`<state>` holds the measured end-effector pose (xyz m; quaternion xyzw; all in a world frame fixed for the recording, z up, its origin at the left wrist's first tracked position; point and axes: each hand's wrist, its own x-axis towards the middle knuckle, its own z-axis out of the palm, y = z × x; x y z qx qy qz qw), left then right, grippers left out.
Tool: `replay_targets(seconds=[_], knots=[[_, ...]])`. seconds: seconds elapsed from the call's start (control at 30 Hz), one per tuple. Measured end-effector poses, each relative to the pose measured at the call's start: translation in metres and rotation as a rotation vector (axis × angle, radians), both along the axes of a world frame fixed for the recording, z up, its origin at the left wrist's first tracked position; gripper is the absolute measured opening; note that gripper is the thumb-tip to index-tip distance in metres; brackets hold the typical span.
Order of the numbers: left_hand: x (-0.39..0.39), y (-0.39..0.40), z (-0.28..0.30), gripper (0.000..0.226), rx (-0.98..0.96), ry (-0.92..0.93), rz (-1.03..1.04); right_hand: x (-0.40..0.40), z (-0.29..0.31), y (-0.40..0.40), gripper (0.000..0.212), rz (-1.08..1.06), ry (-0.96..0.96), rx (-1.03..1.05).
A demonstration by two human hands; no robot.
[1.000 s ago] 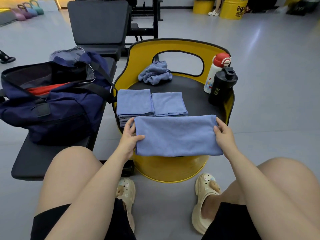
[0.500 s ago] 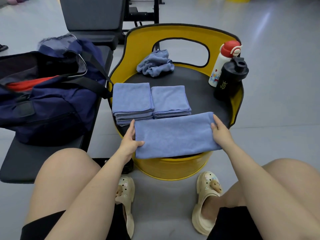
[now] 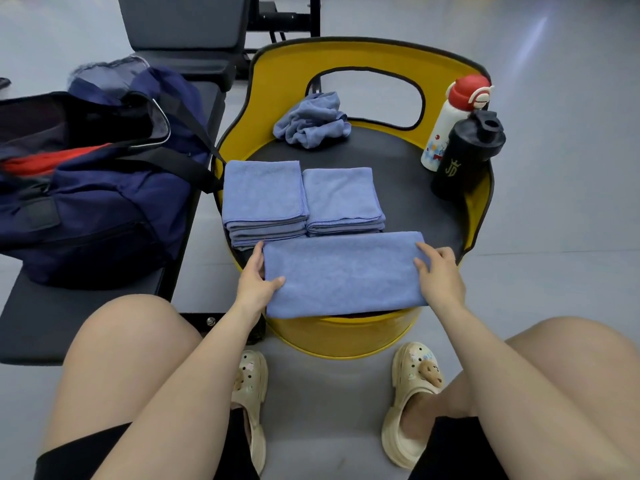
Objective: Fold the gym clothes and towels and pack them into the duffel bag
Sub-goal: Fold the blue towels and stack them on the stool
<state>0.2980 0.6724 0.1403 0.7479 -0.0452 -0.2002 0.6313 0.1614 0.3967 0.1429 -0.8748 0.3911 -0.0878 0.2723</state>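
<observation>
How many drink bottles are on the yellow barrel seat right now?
2. A white bottle with a red cap stands at the seat's far right edge; a black shaker bottle stands just in front of it, overlapping it. None seem hidden.

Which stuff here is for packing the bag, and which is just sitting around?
For the job: half-folded blue towel, held by left hand and right hand; two folded towel stacks; crumpled towel; navy duffel bag.

Just sitting around: white bottle with red cap; black shaker bottle.
</observation>
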Motion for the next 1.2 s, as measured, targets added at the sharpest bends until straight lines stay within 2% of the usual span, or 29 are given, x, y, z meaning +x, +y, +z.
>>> replay_targets(seconds=[0.07, 0.17, 0.27, 0.33, 0.37, 0.43, 0.6, 0.87, 1.03, 1.2], knots=[[0.001, 0.000, 0.001, 0.083, 0.017, -0.003, 0.062, 0.002, 0.002, 0.004, 0.036, 0.002, 0.014, -0.203], [0.003, 0.001, 0.000, 0.068, 0.076, 0.069, 0.215, 0.013, 0.004, 0.021, 0.029, 0.242, -0.059, -0.389], [0.006, 0.000, -0.001, 0.041, 0.073, 0.208, 0.241, 0.023, -0.003, 0.051, 0.034, 0.517, -0.088, -0.373], [0.004, -0.001, 0.000, 0.022, 0.073, 0.262, 0.190, 0.029, -0.007, 0.071, 0.053, 0.629, -0.012, -0.320], [0.003, -0.002, -0.001, 0.020, 0.080, 0.268, 0.174, 0.031, -0.008, 0.078, 0.063, 0.654, 0.026, -0.304], [0.002, -0.002, -0.003, 0.023, 0.105, 0.241, 0.164, 0.036, -0.010, 0.086, 0.073, 0.660, 0.086, -0.291], [0.002, -0.005, 0.000, 0.018, 0.090, 0.152, 0.202, 0.041, -0.015, 0.088, 0.078, 0.608, 0.185, -0.355], [0.004, 0.002, 0.000, 0.012, 0.091, 0.120, 0.176, 0.021, -0.020, 0.055, 0.081, 0.427, 0.194, -0.312], [0.000, 0.001, 0.006, 0.014, 0.055, 0.143, 0.168, 0.014, -0.013, 0.044, 0.054, 0.357, 0.266, -0.280], [-0.005, -0.005, 0.018, 0.012, -0.076, 0.142, 0.179, 0.019, -0.011, 0.062, 0.053, 0.484, 0.224, -0.247]])
